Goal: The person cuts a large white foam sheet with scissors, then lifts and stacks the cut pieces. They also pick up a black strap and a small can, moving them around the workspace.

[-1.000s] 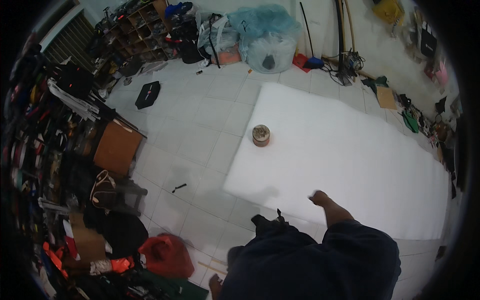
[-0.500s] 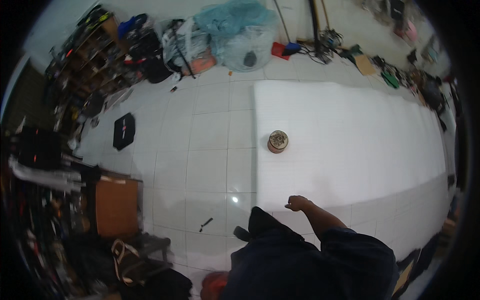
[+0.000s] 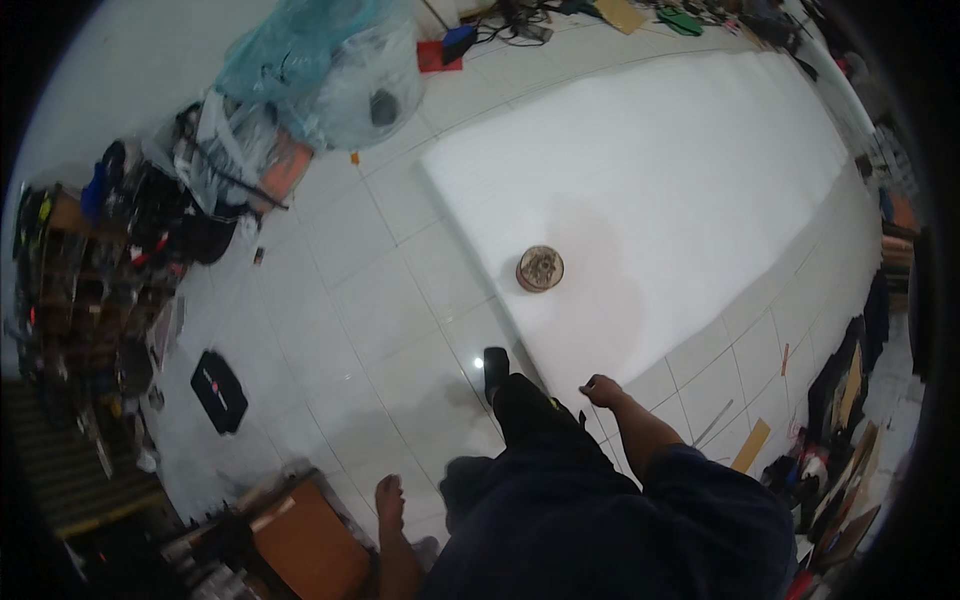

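Observation:
A squat round canister (image 3: 540,269), with a patterned lid and reddish-brown sides, stands upright on a large white foam-like sheet (image 3: 670,180). My right hand (image 3: 602,390) hangs over the sheet's near corner, apart from the canister. Its fingers are curled in, and nothing shows in them. Low in the picture, my left hand (image 3: 391,502) hangs over the tiles, its fingers loosely bent and empty. My leg (image 3: 535,410) reaches forward beside the sheet's near left edge, with a dark shoe (image 3: 495,370) on the floor.
A brown board (image 3: 312,545) is at lower left, and a flat black item (image 3: 219,391) lies on the tiles. Filled plastic bags (image 3: 345,85) stand against the far wall near a red dustpan (image 3: 437,57). Shelves (image 3: 85,270) hold clutter at left; boards (image 3: 845,490) lean at right.
The view has turned right and come closer to the sheet and canister. My left hand has come into view and one foot is now forward. The canister still stands on the sheet.

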Available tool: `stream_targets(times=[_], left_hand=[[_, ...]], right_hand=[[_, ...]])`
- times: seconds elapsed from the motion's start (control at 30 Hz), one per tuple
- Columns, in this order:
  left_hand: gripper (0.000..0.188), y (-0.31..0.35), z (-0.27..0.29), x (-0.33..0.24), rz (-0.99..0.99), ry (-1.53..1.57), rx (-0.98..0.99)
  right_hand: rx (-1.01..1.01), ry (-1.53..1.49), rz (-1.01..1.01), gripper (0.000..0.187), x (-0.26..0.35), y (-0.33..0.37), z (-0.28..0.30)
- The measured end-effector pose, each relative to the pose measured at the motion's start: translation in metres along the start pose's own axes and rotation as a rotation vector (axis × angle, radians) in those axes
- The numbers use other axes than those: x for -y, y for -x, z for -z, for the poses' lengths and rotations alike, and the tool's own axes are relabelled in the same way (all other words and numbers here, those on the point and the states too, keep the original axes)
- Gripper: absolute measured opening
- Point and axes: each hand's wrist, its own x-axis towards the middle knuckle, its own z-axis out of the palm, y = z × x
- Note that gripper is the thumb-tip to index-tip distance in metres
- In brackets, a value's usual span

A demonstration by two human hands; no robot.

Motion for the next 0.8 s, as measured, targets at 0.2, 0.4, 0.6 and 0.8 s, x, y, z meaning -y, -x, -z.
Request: stream_targets(times=[0.2,0.4,0.6,0.8], left_hand=[[0.050,-0.062,-0.043,-0.203,-0.283,-0.423,0.276],[0.049,-0.205,-0.074,-0.379,-0.568,-0.831,0.455],[0.044,-0.332,-0.161,-0.493,-0.855,-1.026,0.506],[0.053,-0.420,-0.349,-0.488,-1.514,-1.306,0.952]], right_hand=[[-0.275,-0.474,0.038,0.045,0.106,-0.037,0.042],[-0.497,-0.575,-0.146,0.046,0.157,-0.076,0.078],[-0.517,-0.752,-0.285,0.046,0.203,-0.134,0.069],[-0.712,-0.638,-0.334,0.061,0.196,-0.257,0.049]])
